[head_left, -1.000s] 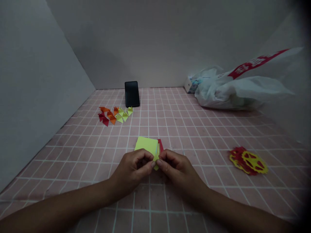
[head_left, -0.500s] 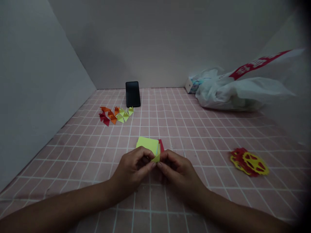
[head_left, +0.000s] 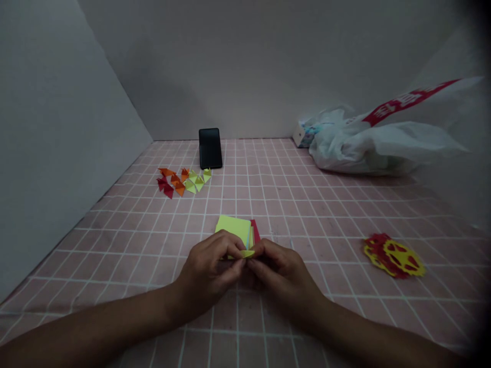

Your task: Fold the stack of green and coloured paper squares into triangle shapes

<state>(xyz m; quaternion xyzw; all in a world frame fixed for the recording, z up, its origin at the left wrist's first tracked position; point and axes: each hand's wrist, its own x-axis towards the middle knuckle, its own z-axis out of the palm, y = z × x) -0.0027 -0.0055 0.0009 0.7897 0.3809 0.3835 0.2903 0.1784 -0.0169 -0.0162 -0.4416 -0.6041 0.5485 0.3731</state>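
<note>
A small folded piece of yellow paper [head_left: 247,253] is pinched between my two hands, low over the table. My left hand [head_left: 215,259] grips its left end between thumb and fingers. On the right end, the thumb and fingers of my right hand [head_left: 283,267] are closed. Just behind the hands lies a stack of square paper sheets [head_left: 235,227], yellow on top, its near part hidden by my left hand. A red sheet [head_left: 255,230] sticks out at the stack's right side.
Several small folded paper pieces [head_left: 178,187] in red, orange and yellow lie at the back left. Behind them a black phone [head_left: 210,148] leans upright. Red and yellow cut-out shapes [head_left: 403,256] lie to the right. A white plastic bag [head_left: 356,148] and a box [head_left: 303,135] stand at the back right.
The folded yellow paper has tilted from a raised, pointed shape to a flatter, narrower one between my fingers. Both hands stay in almost the same place.
</note>
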